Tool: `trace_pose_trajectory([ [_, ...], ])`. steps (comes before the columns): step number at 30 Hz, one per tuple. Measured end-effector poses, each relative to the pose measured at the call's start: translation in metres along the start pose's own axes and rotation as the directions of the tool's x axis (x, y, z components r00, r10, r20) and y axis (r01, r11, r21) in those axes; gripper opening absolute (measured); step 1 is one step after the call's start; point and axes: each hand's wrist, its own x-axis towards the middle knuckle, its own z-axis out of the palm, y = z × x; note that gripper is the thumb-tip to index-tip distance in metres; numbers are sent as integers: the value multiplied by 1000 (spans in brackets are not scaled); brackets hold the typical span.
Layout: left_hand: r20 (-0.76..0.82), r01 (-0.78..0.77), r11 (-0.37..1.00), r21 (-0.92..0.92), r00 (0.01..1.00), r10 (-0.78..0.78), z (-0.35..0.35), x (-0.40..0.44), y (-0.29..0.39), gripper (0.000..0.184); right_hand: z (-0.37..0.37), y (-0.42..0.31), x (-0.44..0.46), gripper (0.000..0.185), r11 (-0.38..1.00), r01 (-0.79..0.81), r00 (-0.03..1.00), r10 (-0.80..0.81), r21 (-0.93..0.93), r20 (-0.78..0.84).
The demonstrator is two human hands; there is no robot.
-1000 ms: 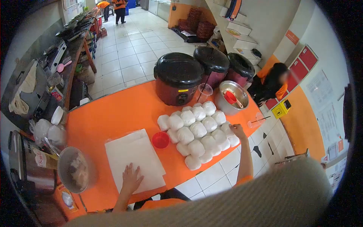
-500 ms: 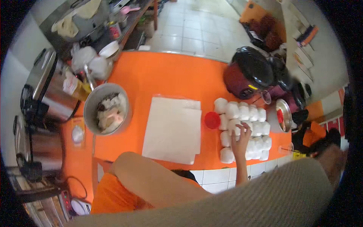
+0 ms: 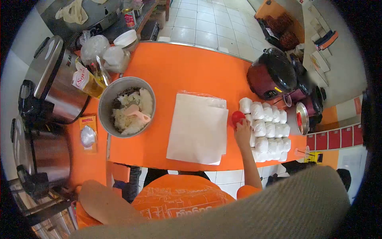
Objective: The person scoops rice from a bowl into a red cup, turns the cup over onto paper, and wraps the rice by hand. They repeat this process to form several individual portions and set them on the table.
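My right hand [image 3: 243, 132] reaches over the orange table with its fingers closed on a small red cup [image 3: 238, 117]. Just beside the cup stand several white rounded bundles [image 3: 259, 128], packed together in rows. White paper sheets [image 3: 197, 133] lie stacked to the left of my hand. Further left is a metal pot [image 3: 104, 109] of white rice [image 3: 145, 101], with a pink rice paddle [image 3: 135, 111] resting in it. My left arm is bent at the lower left; its hand is hidden behind the ribbed brown fabric in the foreground.
Dark red rice cookers [image 3: 271, 73] and a metal bowl [image 3: 303, 118] stand at the right. Large steel cookers [image 3: 59, 83] line the left side. An oil pouch [image 3: 89, 81] and plastic bags [image 3: 94, 48] sit behind the pot. A clear cup [image 3: 302, 152] is near the right edge.
My right hand has left the white bundles and moved left to the red cup, which now looks tilted. The view has shifted, and my left arm appears lower and further left.
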Motion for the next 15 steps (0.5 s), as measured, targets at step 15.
trace_pose_trajectory([
  [15,-688,208,742,-637,279,-669,-163,-226,39,64,-233,-311,79,25,487,506,839,-471,711,-274],
])
